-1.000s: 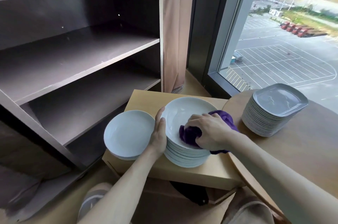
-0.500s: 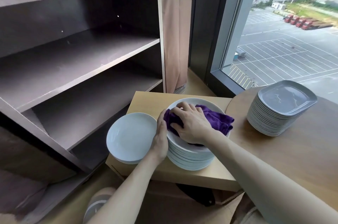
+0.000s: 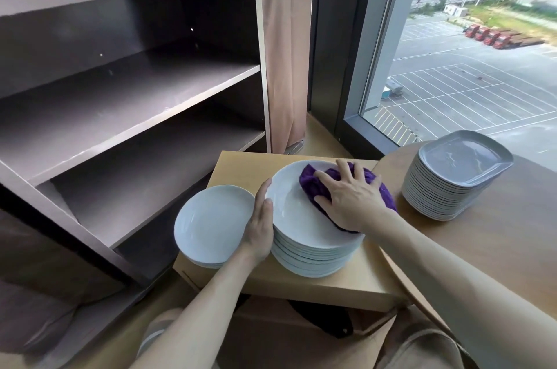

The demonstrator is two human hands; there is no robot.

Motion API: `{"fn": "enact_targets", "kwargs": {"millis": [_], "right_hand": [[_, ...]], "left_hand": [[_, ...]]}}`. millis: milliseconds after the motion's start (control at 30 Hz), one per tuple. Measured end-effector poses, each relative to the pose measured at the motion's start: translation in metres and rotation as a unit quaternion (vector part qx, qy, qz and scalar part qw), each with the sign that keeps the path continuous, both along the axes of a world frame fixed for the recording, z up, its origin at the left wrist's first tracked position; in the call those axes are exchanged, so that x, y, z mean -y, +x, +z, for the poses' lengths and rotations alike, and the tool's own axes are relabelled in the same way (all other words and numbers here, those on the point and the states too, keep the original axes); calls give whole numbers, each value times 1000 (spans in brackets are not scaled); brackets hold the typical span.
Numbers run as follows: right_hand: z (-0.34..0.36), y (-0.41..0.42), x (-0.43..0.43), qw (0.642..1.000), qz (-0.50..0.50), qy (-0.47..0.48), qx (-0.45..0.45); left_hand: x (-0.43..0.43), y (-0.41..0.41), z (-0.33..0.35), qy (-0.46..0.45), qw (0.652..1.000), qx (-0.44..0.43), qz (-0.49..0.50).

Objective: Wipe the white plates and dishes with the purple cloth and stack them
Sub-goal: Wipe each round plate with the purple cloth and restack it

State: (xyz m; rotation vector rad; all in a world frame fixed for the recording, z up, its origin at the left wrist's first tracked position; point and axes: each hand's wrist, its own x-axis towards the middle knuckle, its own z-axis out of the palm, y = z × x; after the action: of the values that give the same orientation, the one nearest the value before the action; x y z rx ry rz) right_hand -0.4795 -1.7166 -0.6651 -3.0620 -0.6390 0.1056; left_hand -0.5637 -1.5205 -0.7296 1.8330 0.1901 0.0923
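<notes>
A tall stack of round white plates [image 3: 304, 236] stands on a low wooden box [image 3: 325, 284]. The purple cloth [image 3: 313, 181] lies bunched in the top plate's far right part. My right hand [image 3: 351, 197] presses down on the cloth with fingers spread flat. My left hand [image 3: 260, 224] rests against the left rim of the stack, thumb up along the top plate's edge. A shorter pile of white plates [image 3: 214, 224] sits just left of my left hand.
A stack of grey squarish dishes [image 3: 452, 184] stands on the round wooden table [image 3: 512, 248] at right. A dark shelf unit [image 3: 120, 97] with bare shelves fills the left. A window [image 3: 470, 52] and a tan curtain [image 3: 286, 52] are behind.
My right hand has swept the cloth from the plate's near side, over to the left, and now to the far right of the top plate. My left hand has stayed on the rim.
</notes>
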Motion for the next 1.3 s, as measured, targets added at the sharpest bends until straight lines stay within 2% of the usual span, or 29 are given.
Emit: {"fn": "enact_targets", "kwargs": {"millis": [167, 267, 467, 700, 833, 1000, 1133, 1300], "right_hand": [[-3, -35, 10, 998, 23, 1, 65], [0, -45, 4, 998, 42, 39, 35], [3, -51, -21, 989, 107, 100, -17], [-7, -24, -45, 985, 130, 113, 25], [-11, -6, -48, 986, 129, 81, 71], [-3, 14, -37, 991, 43, 13, 124], [7, 14, -13, 992, 19, -59, 110], [19, 3, 10, 991, 27, -98, 84]], "left_hand": [[1, 0, -1, -9, 1000, 7, 0], [2, 0, 2, -24, 1000, 1, 0], [1, -4, 15, -115, 993, -15, -25], [-6, -5, 15, -126, 991, -18, -41], [-7, -4, 15, -95, 994, -19, -51], [-10, -5, 15, -47, 996, -47, -62], [-9, -3, 15, -36, 997, -50, -56], [-7, -2, 12, -29, 997, -41, -60]]}}
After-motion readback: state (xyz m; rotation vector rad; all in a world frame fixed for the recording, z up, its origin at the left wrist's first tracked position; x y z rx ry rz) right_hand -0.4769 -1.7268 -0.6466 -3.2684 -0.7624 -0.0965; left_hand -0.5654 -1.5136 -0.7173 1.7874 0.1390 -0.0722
